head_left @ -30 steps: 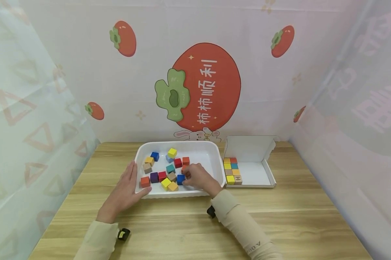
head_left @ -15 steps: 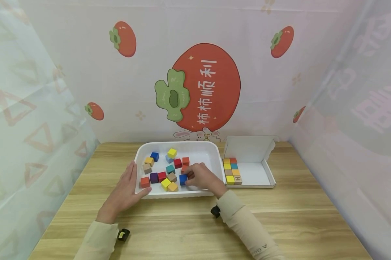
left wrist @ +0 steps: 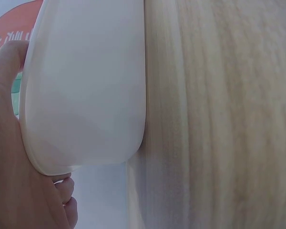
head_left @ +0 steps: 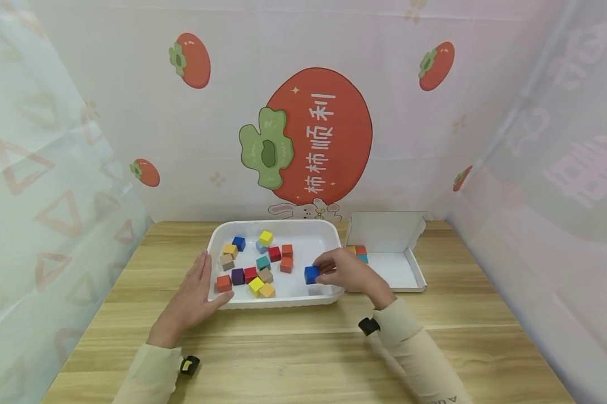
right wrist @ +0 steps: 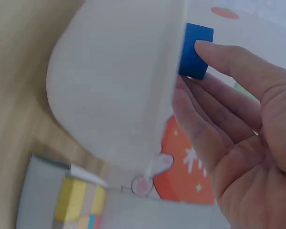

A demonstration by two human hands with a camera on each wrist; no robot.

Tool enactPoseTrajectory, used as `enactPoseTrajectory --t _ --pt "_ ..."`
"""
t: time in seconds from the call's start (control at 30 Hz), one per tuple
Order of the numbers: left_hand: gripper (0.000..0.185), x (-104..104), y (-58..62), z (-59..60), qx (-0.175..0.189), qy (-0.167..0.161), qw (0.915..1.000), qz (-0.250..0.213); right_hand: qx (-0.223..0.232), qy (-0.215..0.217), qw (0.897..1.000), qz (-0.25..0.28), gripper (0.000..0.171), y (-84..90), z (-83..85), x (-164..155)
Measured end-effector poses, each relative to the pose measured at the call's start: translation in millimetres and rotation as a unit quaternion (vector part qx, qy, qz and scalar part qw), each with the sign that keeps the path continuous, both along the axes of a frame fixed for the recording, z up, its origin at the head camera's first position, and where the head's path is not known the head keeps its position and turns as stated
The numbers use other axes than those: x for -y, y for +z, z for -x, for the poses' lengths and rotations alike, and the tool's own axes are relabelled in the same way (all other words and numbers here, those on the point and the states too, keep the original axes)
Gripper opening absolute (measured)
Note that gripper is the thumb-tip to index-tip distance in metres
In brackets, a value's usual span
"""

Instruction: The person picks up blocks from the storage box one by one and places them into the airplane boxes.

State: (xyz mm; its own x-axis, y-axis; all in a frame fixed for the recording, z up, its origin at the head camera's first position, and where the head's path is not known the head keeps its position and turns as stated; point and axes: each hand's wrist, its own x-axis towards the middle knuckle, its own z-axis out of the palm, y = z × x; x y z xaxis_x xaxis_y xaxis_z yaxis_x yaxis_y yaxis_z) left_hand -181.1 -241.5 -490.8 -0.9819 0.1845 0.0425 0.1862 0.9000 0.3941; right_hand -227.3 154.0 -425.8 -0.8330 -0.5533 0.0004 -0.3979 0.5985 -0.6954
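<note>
Right hand (head_left: 350, 274) pinches the blue block (head_left: 311, 275) between thumb and fingers, above the tray (head_left: 283, 303) near its front right corner; left hand (head_left: 189, 294) rests, thumb spread, at its left edge. Apparent step: block removal; next move likely requires clearing the right edge

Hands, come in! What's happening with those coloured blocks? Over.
Right hand pinches a blue block over the white tray, near its right end. Left hand on the tray's left end. Tray's right rim stands between that block and the open box.
</note>
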Motion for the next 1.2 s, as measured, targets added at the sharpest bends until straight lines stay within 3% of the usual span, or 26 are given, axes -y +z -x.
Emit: enactPoseTrajectory --t 0.33,0.57,0.77,1.2 --pt "0.114 0 1.9 -0.9 0.004 0.002 1.0 -0.004 -0.027 -0.031 0.999 0.004 0.029 14.1 -1.3 -64" --pt "0.114 -1 2.4 -1.1 0.004 0.002 1.0 -0.004 -0.047 -0.051 0.998 -0.002 0.032 7.9 3.6 -112" --pt "0.114 0 2.8 -1.6 0.004 0.002 1.0 -0.004 -0.025 -0.067 0.997 -0.006 0.032 3.0 8.0 -138" --pt "0.114 0 2.0 -2.6 0.002 0.002 1.0 -0.007 -0.007 -0.142 0.989 -0.038 0.032 -36.7 38.7 -154"
